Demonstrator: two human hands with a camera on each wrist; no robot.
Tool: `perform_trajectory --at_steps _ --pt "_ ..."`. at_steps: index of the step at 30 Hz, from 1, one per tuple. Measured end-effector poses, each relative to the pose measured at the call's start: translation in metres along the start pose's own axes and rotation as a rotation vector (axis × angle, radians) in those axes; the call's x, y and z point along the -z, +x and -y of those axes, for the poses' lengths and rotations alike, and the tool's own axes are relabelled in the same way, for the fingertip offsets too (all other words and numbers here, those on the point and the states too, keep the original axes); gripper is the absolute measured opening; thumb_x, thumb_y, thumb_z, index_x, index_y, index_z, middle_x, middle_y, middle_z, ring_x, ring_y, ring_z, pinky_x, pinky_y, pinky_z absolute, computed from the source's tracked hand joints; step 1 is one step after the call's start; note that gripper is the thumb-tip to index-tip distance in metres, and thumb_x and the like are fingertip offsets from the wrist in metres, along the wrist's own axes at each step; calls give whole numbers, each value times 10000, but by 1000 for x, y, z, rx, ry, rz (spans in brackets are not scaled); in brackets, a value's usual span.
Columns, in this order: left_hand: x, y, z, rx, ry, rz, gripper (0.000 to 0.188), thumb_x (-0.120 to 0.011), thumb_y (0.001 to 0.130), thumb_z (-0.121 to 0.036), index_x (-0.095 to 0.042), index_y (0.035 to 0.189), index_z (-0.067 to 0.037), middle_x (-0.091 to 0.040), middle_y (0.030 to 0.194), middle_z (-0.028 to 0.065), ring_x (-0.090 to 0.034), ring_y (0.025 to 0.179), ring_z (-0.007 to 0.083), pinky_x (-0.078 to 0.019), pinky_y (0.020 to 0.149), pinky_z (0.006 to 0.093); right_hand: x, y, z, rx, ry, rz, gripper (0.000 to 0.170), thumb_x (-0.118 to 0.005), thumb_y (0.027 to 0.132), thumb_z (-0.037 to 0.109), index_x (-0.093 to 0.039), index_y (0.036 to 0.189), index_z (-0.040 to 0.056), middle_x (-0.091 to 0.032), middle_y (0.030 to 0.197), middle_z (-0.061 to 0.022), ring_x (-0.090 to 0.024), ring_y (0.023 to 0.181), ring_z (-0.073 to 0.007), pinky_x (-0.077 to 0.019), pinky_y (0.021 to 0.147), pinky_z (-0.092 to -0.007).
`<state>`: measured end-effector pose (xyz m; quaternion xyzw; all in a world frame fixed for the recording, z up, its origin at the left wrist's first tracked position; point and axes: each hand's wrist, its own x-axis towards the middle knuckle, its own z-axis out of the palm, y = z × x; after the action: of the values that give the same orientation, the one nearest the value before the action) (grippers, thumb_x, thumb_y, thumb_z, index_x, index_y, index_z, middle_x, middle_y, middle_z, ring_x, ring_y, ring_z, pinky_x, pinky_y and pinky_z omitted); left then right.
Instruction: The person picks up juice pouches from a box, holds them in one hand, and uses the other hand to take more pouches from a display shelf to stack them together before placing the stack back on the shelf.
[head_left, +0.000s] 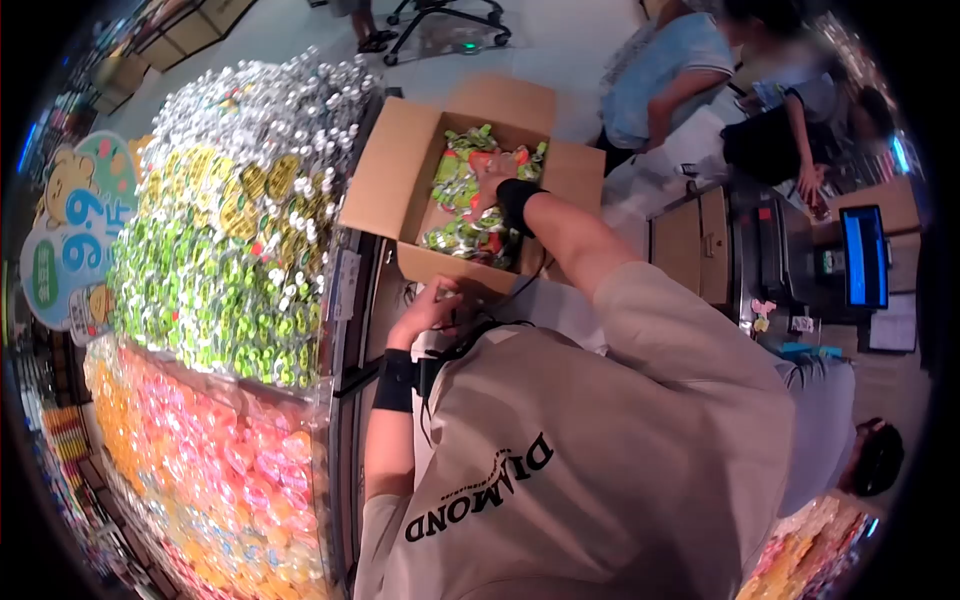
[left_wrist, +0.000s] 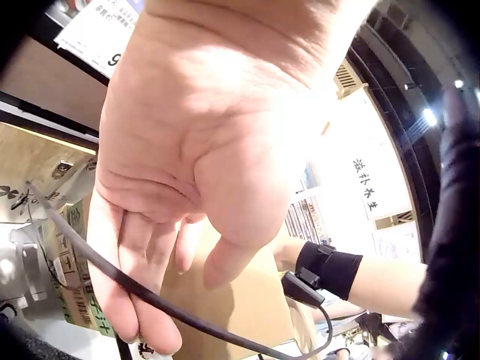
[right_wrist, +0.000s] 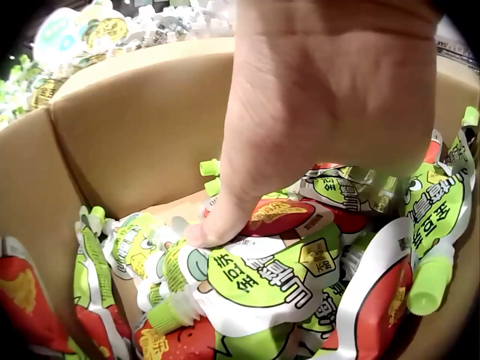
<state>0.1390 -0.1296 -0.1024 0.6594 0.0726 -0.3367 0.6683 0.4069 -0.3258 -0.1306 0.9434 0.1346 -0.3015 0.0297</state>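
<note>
Snagging is the main risk: the loose pouches (right_wrist: 262, 281) lie at mixed angles, and a spout cap could catch on its neighbour. Excess thumb pressure could crease or squeeze one. The cable (left_wrist: 187, 317) crossing below the left hand (head_left: 432, 310) could hook a flap.

Reference clock: head view, centred on the cardboard box (head_left: 440, 265), 12 at top. The pouches lie inside the box. The right hand (head_left: 488, 182) is among them, its forearm entering from 4 o'clock; its thumb rests on a green-and-red pouch. Its fingers are hidden, so a pinch cannot be confirmed. The left hand is beside the near wall at 7 o'clock, fingers loosely bent, thumb apart; contact with the box is unclear.

The surface under the box is hidden. A heaped display (head_left: 200, 280) stands at 8 to 9 o'clock, a monitor (head_left: 863, 258) at 3, a person in light blue (head_left: 670, 75) at 2, and a wheeled base (head_left: 445, 15) at 12, on pale flooring (head_left: 290, 25).
</note>
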Motion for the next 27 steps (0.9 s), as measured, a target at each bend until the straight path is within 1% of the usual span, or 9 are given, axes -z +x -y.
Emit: perform_trajectory --at_steps 1,3,5,7,11,16,20,22,27 --pt "4 3 5 -9 -11 29 282 -631 979 -194 -462 1191 -117 -695 918 84 -595 578 131 -493 479 298 -6 5 -2 49 55 -39 1573 -904 402 659 -24 1600 145 72 1567 -416 46 1467 -570 -55 1153 -677" --pt "7 11 14 -28 17 4 215 -568 999 -142 -459 1170 -71 -702 1014 149 -656 531 193 -543 488 287 -10 12 -9 97 114 -195 1184 -880 505 519 -323 1507 224 -297 1518 -333 -297 1408 -502 -279 1121 -630" --pt "4 6 0 40 26 34 173 -529 1033 -174 -463 1156 -72 -711 976 149 -593 476 127 -547 508 296 -11 6 -4 84 -35 -265 1127 -879 513 473 -373 1484 203 -400 1447 -311 -362 1364 -483 -291 1076 -680" --pt "-2 1 -10 79 19 26 171 -533 1029 -190 -477 1147 -80 -709 1015 147 -613 486 157 -544 519 281 -7 7 7 10 -64 -180 1123 -869 538 411 -341 1514 233 -372 1465 -317 -339 1365 -508 -272 1049 -699" --pt "-1 1 -13 104 16 39 212 -535 1014 -127 -429 1192 -82 -709 1025 183 -662 525 232 -549 477 308 -24 27 16 -85 -88 -265 1260 -904 537 431 -218 1585 289 -301 1517 -329 -296 1393 -525 -255 1035 -700" --pt "-5 -4 -22 121 50 49 178 -529 1002 -134 -471 1163 -84 -711 1012 132 -648 526 202 -550 489 286 -16 62 21 -110 -29 -151 1076 -860 613 405 -310 1535 338 -495 1380 -204 -452 1285 -447 -331 936 -697" --pt "-9 -8 -24 110 41 41 162 -526 1007 -142 -473 1148 -82 -716 995 145 -615 501 176 -501 470 269 -20 33 19 -139 -75 -183 1174 -869 576 409 -240 1566 348 -468 1400 -266 -414 1333 -459 -276 1007 -708" --pt "-8 -6 -22 108 27 21 159 -526 1008 -144 -473 1144 -83 -715 990 146 -601 492 167 -485 465 267 -25 27 10 -40 -45 -381 1288 -908 510 394 -194 1581 340 -443 1418 -303 -389 1354 -479 -248 1041 -704" --pt "-7 -5 -17 64 28 71 189 -511 1010 -103 -440 1181 -64 -716 1030 175 -589 482 142 -472 449 248 -2 17 3 41 67 -195 1412 -959 389 328 -200 1580 307 -438 1423 -309 -395 1352 -479 -235 1072 -675"
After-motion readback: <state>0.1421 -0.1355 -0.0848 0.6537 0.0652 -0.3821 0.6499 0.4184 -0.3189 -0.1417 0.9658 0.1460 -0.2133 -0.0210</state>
